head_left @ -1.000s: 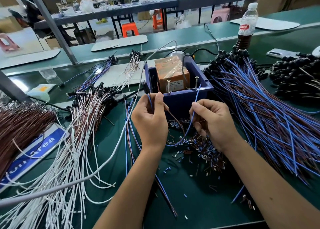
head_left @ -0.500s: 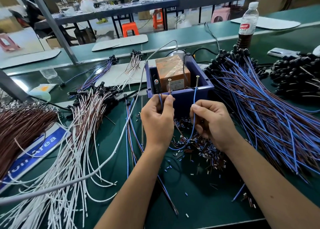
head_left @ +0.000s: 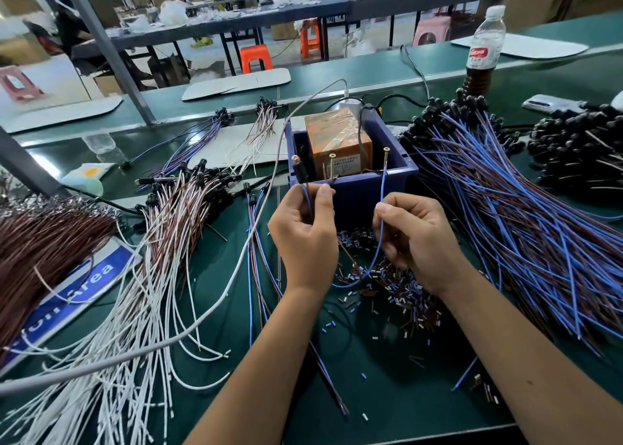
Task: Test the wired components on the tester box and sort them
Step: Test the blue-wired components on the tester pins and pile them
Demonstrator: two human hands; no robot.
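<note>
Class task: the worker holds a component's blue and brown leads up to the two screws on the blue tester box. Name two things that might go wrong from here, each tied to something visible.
1. The right hand pinches the blue wire well below its tip at the right screw, so the tip may wander off and give a false fail.
2. The left hand works beside the left screw, with loose wire piles crowding the tester box; a stray lead might bridge the screws.
</note>
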